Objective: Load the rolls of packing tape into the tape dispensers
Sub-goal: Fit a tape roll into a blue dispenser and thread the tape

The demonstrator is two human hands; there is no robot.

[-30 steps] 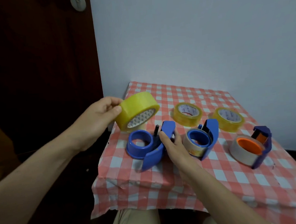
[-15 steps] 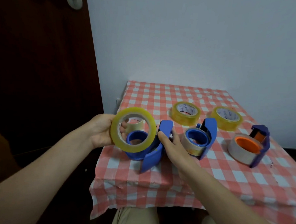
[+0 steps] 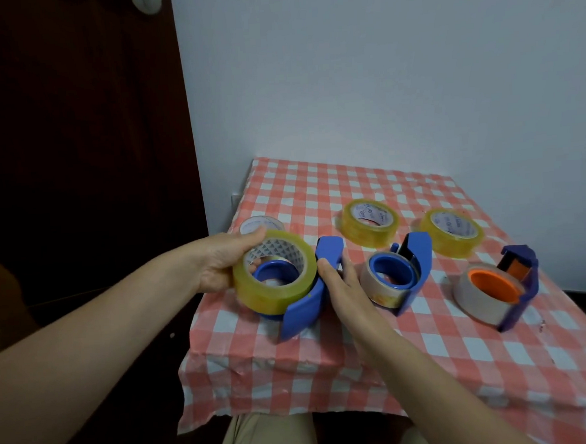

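My left hand [image 3: 220,262] grips a yellow tape roll [image 3: 274,291], which sits around the blue hub of the nearest blue dispenser [image 3: 310,303] at the table's left front. My right hand [image 3: 343,284] holds that dispenser's curved handle, thumb on its inner side. A second blue dispenser [image 3: 413,272] holds a clear roll around its blue hub. A third dispenser [image 3: 515,287] with an orange hub carries a clear roll. Two loose yellow rolls lie behind, one in the middle [image 3: 369,222] and one to the right [image 3: 451,232]. A clear roll [image 3: 261,223] peeks out behind my left hand.
The small table wears a red-and-white checked cloth [image 3: 362,365] and stands against a pale wall. A dark wooden door fills the left side. The table's left edge lies just under my left hand. My knees show below the front edge.
My left hand has tipped the yellow roll from upright to flat and lowered it over the blue hub of the nearest dispenser. My right hand has stayed on the handle.
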